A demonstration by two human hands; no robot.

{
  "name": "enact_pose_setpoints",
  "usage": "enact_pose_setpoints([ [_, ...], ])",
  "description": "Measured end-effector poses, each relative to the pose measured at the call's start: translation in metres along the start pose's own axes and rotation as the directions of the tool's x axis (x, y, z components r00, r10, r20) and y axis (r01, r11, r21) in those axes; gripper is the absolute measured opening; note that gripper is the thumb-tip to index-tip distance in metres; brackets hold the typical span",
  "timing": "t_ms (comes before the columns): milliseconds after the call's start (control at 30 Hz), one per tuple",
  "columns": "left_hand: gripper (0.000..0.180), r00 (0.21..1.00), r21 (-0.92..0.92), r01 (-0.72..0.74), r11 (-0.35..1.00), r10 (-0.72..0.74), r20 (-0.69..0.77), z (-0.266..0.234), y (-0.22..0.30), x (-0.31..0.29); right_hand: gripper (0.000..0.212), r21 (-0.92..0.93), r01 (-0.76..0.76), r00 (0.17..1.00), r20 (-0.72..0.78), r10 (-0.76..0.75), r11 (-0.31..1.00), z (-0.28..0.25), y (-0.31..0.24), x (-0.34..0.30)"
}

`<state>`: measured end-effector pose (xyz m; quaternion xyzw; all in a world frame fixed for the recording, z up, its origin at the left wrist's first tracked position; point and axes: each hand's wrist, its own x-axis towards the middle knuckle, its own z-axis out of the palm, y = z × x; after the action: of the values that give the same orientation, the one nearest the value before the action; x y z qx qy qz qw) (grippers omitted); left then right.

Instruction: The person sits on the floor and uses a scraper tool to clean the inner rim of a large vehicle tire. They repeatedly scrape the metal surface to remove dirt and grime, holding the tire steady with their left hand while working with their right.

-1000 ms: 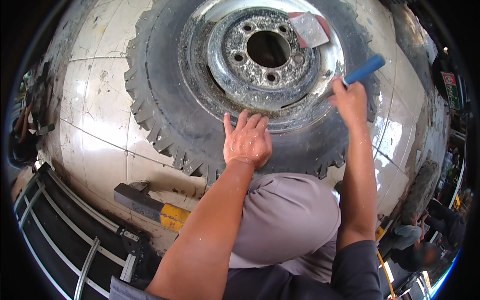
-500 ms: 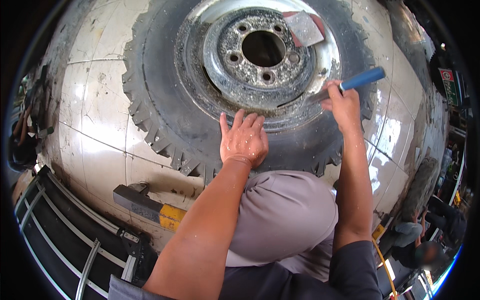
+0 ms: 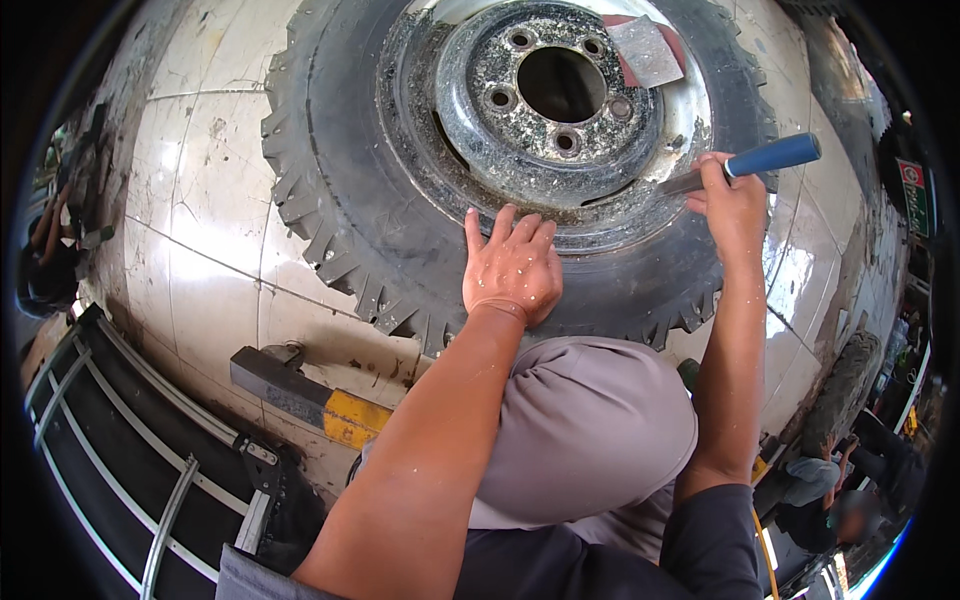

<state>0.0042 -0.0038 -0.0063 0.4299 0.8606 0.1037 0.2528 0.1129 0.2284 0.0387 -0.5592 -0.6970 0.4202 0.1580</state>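
A tyre (image 3: 340,170) lies flat on the floor around a steel wheel rim (image 3: 560,175), whose black paint is worn and speckled with pale flakes. My left hand (image 3: 513,265) rests on the tyre's near side, fingers spread, fingertips at the rim's edge. Specks cling to its back. In my right hand (image 3: 735,205) is a scraper (image 3: 770,155) with a blue handle and a flat metal blade, gripped near where handle and blade meet. The blade points left onto the right side of the rim; its tip is hard to make out.
A folded sheet (image 3: 648,52), pale grey and reddish, lies on the far right of the rim. Pale floor tiles (image 3: 200,210) surround the tyre. At the left are a black-and-yellow bar (image 3: 300,395) and a metal-railed black frame (image 3: 150,480). Another person (image 3: 820,500) is at the far right.
The whole view has shifted, so the wheel and both hands appear farther right. Against the rim, the scraper and my right hand have moved slightly outward; my left hand stays on the tyre.
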Motion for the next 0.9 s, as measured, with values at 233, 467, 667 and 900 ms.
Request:
enact_pose_setpoints([
  [233,0.041,1.000,-0.007,0.000,1.000,0.000,0.000,0.000,0.000,0.000,0.039,0.093,-0.059,0.997,0.054,0.055,0.994,-0.003,-0.001,0.001],
  [467,0.039,1.000,-0.029,-0.007,1.000,0.006,-0.020,0.000,-0.001,0.000,0.039,-0.055,-0.080,0.997,-0.004,0.080,0.995,0.013,-0.007,0.002],
  [667,0.039,0.999,-0.043,-0.006,0.999,0.005,-0.031,0.004,-0.002,-0.002,0.037,-0.108,-0.012,1.000,-0.020,0.010,0.994,0.004,-0.014,0.006],
  [900,0.040,1.000,-0.019,-0.001,1.000,0.001,-0.001,-0.002,-0.002,0.000,0.040,-0.316,0.016,1.000,0.031,-0.007,0.949,0.018,-0.016,0.011],
])
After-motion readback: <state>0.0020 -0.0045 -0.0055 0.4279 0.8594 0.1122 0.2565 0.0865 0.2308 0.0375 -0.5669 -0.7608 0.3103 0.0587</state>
